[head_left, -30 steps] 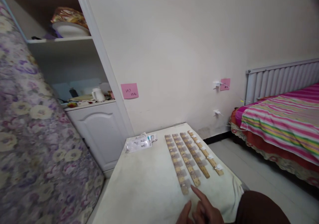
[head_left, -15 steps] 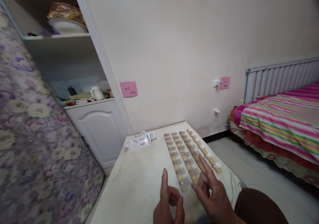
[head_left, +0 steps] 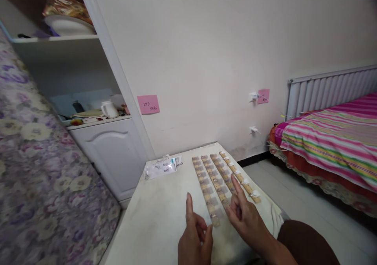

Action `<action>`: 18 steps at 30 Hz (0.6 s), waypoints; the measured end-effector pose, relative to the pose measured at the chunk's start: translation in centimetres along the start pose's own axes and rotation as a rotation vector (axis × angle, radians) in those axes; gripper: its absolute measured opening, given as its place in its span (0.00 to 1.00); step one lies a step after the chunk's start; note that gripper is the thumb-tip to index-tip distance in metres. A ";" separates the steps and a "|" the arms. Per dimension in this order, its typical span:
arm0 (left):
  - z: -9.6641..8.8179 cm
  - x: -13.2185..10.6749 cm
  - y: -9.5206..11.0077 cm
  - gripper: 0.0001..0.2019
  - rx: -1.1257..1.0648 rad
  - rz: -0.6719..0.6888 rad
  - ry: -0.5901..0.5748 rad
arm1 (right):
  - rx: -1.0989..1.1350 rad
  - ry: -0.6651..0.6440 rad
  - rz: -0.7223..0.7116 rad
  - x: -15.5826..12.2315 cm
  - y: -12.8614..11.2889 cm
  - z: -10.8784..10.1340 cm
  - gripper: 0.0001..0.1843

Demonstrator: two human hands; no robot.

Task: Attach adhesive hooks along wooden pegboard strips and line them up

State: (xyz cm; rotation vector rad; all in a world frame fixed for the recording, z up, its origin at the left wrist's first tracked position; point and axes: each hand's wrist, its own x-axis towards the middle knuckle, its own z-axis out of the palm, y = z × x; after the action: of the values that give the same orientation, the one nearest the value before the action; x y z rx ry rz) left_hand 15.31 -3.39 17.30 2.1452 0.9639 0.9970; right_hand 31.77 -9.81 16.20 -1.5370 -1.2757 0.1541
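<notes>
Several long yellowish strips lie side by side on the white table. The left strip (head_left: 203, 182) and the one beside it (head_left: 214, 178) carry small greyish clear pieces, while the right-hand strip (head_left: 240, 176) bears small white pieces. My left hand (head_left: 194, 233) is raised left of the strips' near end, its index finger stretched out and the others curled. Over the near part of the strips hovers my right hand (head_left: 246, 218), index finger extended and thumb apart from it. Neither hand visibly holds anything. My right hand hides some strip ends.
Clear plastic packets (head_left: 160, 167) lie at the table's far left. A white cord (head_left: 276, 222) rests by the right edge, near a dark brown knee (head_left: 306, 243). Beyond are a cabinet (head_left: 113, 155), a floral curtain (head_left: 44, 159) and a bed (head_left: 330, 119).
Both hands have shifted slightly left and upward in the picture. The camera view has also moved a little. The strips and packets stay in place on the table.
</notes>
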 end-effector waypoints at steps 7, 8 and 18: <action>-0.4 0.0 -0.2 0.38 0.010 -0.013 -0.048 | 0.033 0.000 0.062 0.1 -0.1 -0.2 0.43; -0.4 0.0 -0.1 0.38 0.011 -0.014 -0.045 | 0.034 0.001 0.068 0.0 -0.2 -0.2 0.43; -0.5 -0.1 -0.1 0.37 -0.005 -0.025 -0.039 | 0.055 0.012 0.078 0.0 -0.9 -0.3 0.42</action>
State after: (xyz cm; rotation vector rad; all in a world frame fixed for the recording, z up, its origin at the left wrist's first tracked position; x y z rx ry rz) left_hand 14.85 -3.37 17.44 2.1350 0.9663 0.9409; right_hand 31.40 -10.11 16.97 -1.5392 -1.1931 0.2277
